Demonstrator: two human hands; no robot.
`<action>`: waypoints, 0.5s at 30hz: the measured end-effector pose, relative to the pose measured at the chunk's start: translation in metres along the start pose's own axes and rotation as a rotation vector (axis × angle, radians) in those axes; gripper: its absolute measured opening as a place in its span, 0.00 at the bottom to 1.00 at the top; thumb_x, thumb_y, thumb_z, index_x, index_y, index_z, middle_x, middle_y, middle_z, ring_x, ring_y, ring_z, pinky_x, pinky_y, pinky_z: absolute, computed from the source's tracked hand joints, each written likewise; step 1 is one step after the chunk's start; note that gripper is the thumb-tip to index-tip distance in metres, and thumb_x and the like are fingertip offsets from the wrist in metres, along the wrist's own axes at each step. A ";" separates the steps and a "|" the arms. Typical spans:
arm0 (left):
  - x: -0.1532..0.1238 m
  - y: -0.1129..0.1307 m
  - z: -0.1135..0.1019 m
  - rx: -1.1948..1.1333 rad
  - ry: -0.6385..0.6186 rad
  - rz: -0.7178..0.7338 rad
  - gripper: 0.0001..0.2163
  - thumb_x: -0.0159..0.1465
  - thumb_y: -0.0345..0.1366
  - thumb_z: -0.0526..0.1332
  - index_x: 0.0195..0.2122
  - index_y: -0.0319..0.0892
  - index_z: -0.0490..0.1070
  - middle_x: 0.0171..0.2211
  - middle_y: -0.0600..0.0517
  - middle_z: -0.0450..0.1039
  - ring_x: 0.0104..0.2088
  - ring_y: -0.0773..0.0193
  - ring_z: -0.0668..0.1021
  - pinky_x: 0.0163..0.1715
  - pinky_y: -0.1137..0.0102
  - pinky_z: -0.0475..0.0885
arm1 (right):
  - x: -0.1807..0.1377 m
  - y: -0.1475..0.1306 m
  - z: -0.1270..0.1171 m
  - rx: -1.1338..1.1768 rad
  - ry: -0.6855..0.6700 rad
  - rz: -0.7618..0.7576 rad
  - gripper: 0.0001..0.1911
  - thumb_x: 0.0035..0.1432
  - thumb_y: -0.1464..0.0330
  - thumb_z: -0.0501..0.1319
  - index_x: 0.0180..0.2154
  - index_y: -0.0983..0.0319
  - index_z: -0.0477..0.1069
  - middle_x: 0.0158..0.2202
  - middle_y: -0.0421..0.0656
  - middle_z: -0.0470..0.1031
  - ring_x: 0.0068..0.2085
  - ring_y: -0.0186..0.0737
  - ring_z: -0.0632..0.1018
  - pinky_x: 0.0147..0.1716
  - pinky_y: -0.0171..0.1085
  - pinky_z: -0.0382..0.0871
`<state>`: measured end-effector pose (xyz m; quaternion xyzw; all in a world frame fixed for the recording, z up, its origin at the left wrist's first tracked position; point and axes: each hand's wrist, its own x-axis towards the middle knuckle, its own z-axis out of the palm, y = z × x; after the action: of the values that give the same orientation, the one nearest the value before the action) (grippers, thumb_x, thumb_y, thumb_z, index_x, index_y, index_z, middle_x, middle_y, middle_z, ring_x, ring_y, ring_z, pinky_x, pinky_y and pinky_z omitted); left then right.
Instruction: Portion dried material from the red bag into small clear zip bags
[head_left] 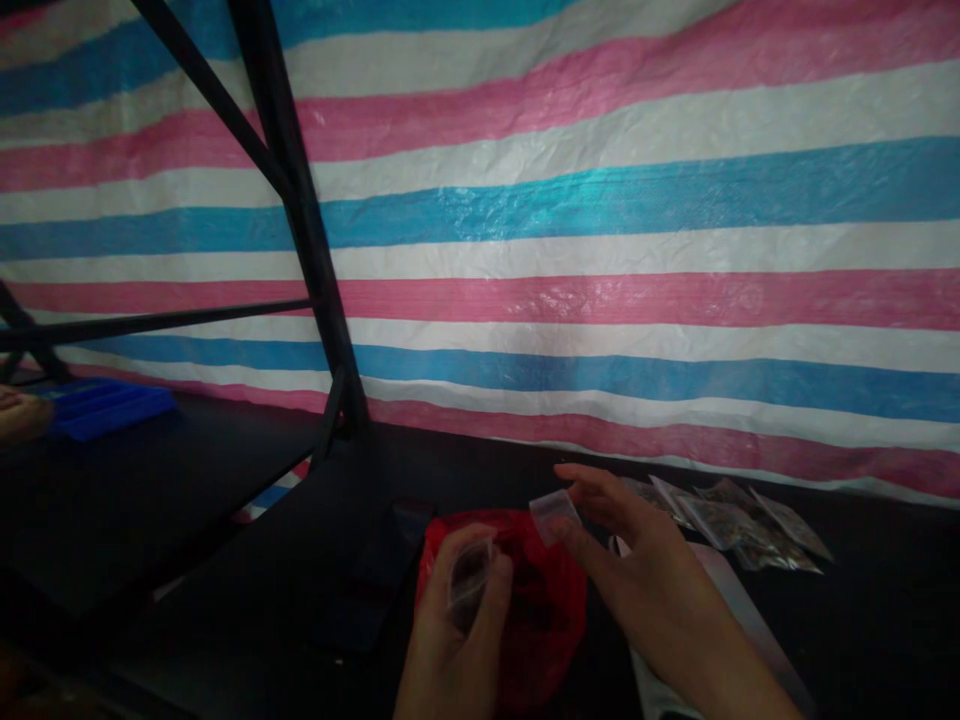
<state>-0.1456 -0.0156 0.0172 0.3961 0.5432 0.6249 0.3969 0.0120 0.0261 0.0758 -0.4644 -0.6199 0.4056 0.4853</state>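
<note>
1 head-worn camera looks forward and down from near the left hand (450, 660) and right hand (641, 570) at lower centre, facing the sheet (600, 205) that fills the upper frame, the table (885, 610) below it.

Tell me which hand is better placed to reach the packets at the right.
Right, likely: the right hand is nearer the packets, though holding a translucent item; the left hand is farther off, at the red bag.
</note>
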 end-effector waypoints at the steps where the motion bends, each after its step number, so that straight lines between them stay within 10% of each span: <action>1: 0.004 -0.003 -0.004 0.003 0.040 0.013 0.29 0.58 0.63 0.69 0.48 0.43 0.75 0.45 0.44 0.84 0.46 0.53 0.86 0.47 0.64 0.81 | 0.003 0.007 0.000 0.010 0.010 0.044 0.23 0.57 0.62 0.67 0.54 0.56 0.76 0.46 0.45 0.80 0.48 0.48 0.84 0.44 0.43 0.80; 6: 0.011 -0.007 -0.017 0.032 0.114 0.173 0.23 0.61 0.56 0.71 0.48 0.45 0.72 0.40 0.50 0.81 0.38 0.61 0.85 0.39 0.71 0.82 | 0.009 0.029 0.005 0.024 0.040 0.096 0.21 0.54 0.62 0.68 0.50 0.60 0.77 0.40 0.43 0.79 0.35 0.44 0.83 0.30 0.39 0.78; 11: -0.004 -0.014 -0.002 0.083 0.179 0.511 0.11 0.64 0.38 0.71 0.46 0.50 0.73 0.39 0.56 0.79 0.39 0.67 0.82 0.42 0.76 0.79 | 0.008 0.012 0.005 -0.072 0.165 -0.081 0.16 0.60 0.60 0.67 0.48 0.57 0.77 0.48 0.49 0.82 0.46 0.50 0.84 0.44 0.46 0.79; 15: -0.007 -0.023 0.009 0.047 0.187 0.489 0.10 0.66 0.35 0.68 0.46 0.49 0.72 0.40 0.56 0.78 0.38 0.68 0.82 0.40 0.76 0.79 | 0.006 0.007 0.001 -0.126 0.078 -0.122 0.10 0.61 0.64 0.66 0.45 0.56 0.79 0.48 0.45 0.82 0.47 0.48 0.83 0.51 0.48 0.76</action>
<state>-0.1335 -0.0165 -0.0053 0.4654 0.4800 0.7233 0.1727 0.0118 0.0334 0.0700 -0.4710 -0.6518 0.3171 0.5027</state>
